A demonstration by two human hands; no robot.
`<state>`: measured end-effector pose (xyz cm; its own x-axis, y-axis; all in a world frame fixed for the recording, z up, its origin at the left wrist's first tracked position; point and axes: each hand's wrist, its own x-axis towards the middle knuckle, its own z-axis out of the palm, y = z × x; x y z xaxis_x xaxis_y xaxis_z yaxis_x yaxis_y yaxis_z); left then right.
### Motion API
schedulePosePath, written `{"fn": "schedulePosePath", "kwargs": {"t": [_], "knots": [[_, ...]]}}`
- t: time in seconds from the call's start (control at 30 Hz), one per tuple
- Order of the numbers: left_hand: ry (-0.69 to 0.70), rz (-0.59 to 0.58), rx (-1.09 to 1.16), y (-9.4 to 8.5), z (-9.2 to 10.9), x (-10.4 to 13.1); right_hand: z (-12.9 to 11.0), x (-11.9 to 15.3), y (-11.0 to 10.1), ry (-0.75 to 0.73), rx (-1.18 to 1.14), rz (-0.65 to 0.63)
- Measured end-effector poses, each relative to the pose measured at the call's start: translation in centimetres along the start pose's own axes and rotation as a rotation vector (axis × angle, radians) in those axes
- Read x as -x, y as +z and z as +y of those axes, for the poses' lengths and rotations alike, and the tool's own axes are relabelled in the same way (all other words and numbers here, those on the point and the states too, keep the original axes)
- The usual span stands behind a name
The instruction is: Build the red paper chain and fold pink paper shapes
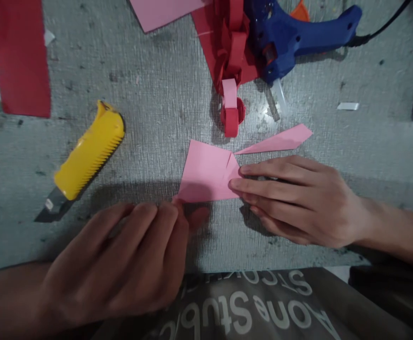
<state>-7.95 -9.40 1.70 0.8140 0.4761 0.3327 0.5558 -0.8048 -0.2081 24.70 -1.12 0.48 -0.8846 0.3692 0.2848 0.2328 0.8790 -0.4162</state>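
A pink paper piece (206, 172) lies on the grey table, with a short slit or crease near its upper right corner. My left hand (128, 255) is closed at its lower left corner, fingers curled and pinching the paper's edge. My right hand (294, 200) lies flat with fingers stretched out, its fingertips pressing on the paper's right side. Just above that hand is a narrow, pointed pink strip (280, 140), its thin tip close to the paper's upper right corner.
A yellow cutter (91, 151) lies at the left, near a red sheet (24, 61). A red paper chain (232, 52) and a blue glue gun (294, 40) with its cord are at the top. The table's front edge (227, 270) runs below my hands.
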Motion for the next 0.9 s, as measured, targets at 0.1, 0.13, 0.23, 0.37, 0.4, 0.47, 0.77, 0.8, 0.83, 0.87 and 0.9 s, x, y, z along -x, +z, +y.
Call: {"fn": "schedulePosePath", "kwargs": {"t": [0.1, 0.13, 0.23, 0.37, 0.4, 0.47, 0.77, 0.8, 0.83, 0.87, 0.9], "knots": [[0.029, 0.059, 0.045, 0.1, -0.1, -0.8, -0.1, -0.2, 0.0, 0.000, -0.011, 0.018], [0.038, 0.063, 0.089, 0.2, 0.0, -1.2, -0.1, -0.3, 0.0, -0.003, -0.008, 0.023], [0.057, -0.011, 0.262, 0.8, 0.5, -2.4, -0.3, -0.2, 0.0, -0.024, 0.052, 0.005], [0.009, -0.106, 0.316, 1.6, 0.9, -3.0, -0.7, 0.1, 0.0, -0.069, 0.123, -0.010], [-0.002, -0.104, 0.307, 1.6, 0.9, -3.0, -0.8, 0.1, 0.0, -0.088, 0.104, -0.003], [-0.016, -0.094, 0.302, 1.7, 0.6, -2.9, -0.9, 0.0, 0.0, -0.128, 0.046, 0.013], [-0.075, -0.069, 0.418, 2.1, 0.5, -3.3, 0.1, -0.4, -0.4, 0.121, 0.136, 0.148], [-0.067, -0.064, 0.444, 2.1, 0.4, -3.2, 0.1, -0.4, -0.5, 0.142, 0.151, 0.162], [-0.053, -0.058, 0.479, 2.0, 0.3, -3.2, 0.2, -0.4, -0.5, 0.160, 0.160, 0.171], [-0.043, -0.051, 0.521, 2.0, 0.2, -3.1, 0.2, -0.4, -0.6, 0.166, 0.161, 0.175], [-0.039, -0.041, 0.563, 2.0, 0.0, -3.0, 0.1, -0.4, -0.6, 0.152, 0.156, 0.181]]}}
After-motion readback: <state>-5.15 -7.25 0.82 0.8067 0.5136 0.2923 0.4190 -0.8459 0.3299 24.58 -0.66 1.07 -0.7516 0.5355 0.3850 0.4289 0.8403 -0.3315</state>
